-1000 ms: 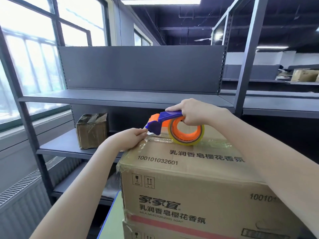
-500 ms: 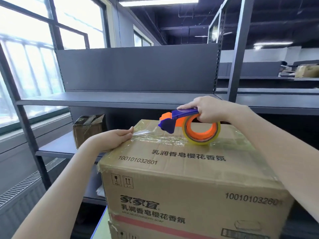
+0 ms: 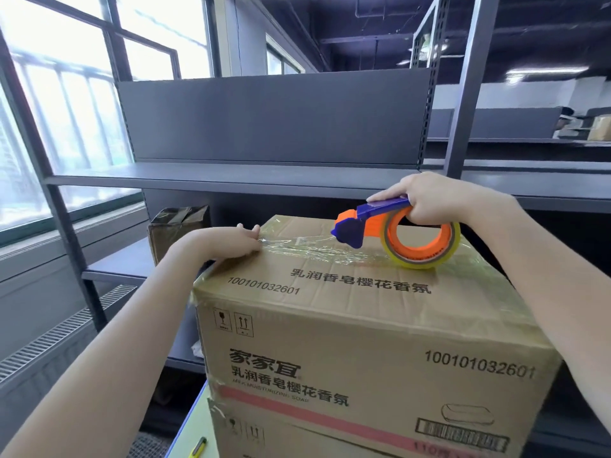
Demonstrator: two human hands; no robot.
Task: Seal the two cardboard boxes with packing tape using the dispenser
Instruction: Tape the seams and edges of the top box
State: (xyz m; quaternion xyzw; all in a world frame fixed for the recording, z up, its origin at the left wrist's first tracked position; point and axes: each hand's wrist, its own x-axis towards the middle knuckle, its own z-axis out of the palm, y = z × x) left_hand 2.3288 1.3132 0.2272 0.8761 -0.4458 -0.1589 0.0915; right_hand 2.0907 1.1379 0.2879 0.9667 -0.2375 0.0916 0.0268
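Shelf (image 3: 231, 176), seemingly close, behind top box (image 3: 363, 325).

The upper box (image 3: 363, 328) sits stacked on the lower box (image 3: 291, 438), which stands on the desk (image 3: 195, 421). On the upper box's top, toward its far right corner, stands the tape dispenser (image 3: 396, 234), gripped from above by the right hand (image 3: 429, 203). The left hand (image 3: 224, 242) lies at the top's far left corner, pressing the end of a tape strip (image 3: 307, 247) that runs between it and the dispenser. Behind the stack stands the shelving (image 3: 231, 176). A small box (image 3: 178, 229) sits on a lower shelf, left of the stack. A slim tool (image 3: 197, 448) lies near the desk's left edge.
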